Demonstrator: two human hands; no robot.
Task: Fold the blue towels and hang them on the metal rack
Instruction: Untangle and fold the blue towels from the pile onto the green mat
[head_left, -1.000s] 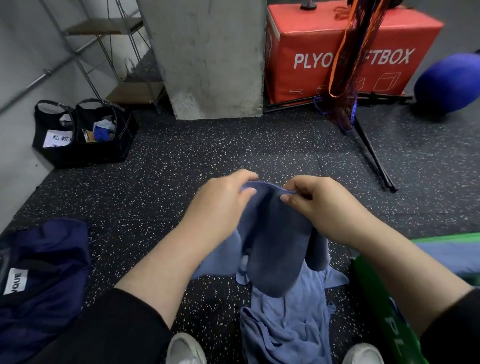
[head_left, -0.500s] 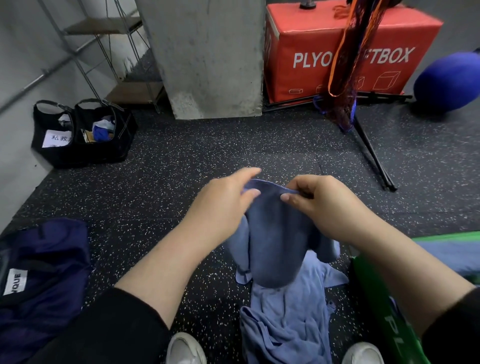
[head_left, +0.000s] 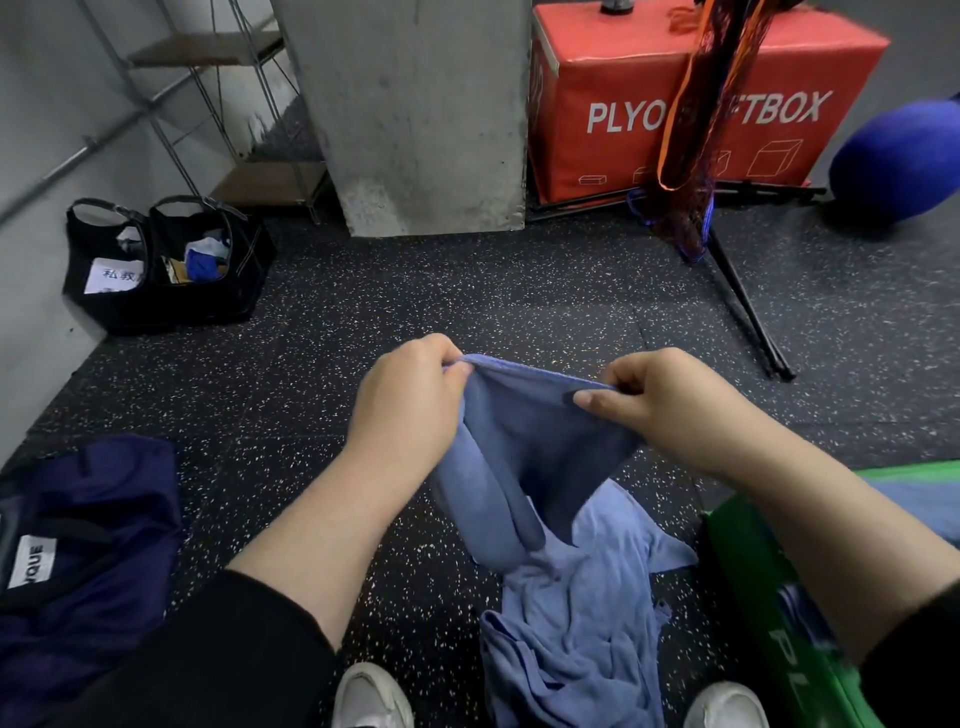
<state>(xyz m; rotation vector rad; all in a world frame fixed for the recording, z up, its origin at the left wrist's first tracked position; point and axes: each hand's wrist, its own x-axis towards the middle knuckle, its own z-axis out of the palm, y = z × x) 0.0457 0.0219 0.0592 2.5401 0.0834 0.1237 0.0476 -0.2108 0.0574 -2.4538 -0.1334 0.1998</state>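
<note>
A blue towel (head_left: 540, 452) hangs in the air between my hands, its top edge stretched nearly level. My left hand (head_left: 410, 410) pinches the towel's left top corner. My right hand (head_left: 670, 405) pinches the right top corner, thumb pointing left over the cloth. Below it, more blue towels (head_left: 576, 623) lie crumpled on the speckled floor between my two white shoes. A metal rack (head_left: 208, 114) with wooden shelves stands far away at the top left against the wall.
A concrete pillar (head_left: 415, 114) rises straight ahead, a red plyo box (head_left: 691, 98) beside it. A black stand with netting (head_left: 727, 249) leans at the right. Black bags (head_left: 161, 270) sit left, a navy bag (head_left: 83, 561) near left, a green box (head_left: 779, 613) right, a blue ball (head_left: 898, 161) far right.
My hands have moved apart, drawing the towel's top edge out wide. The hanging part has lifted a little off the pile below.
</note>
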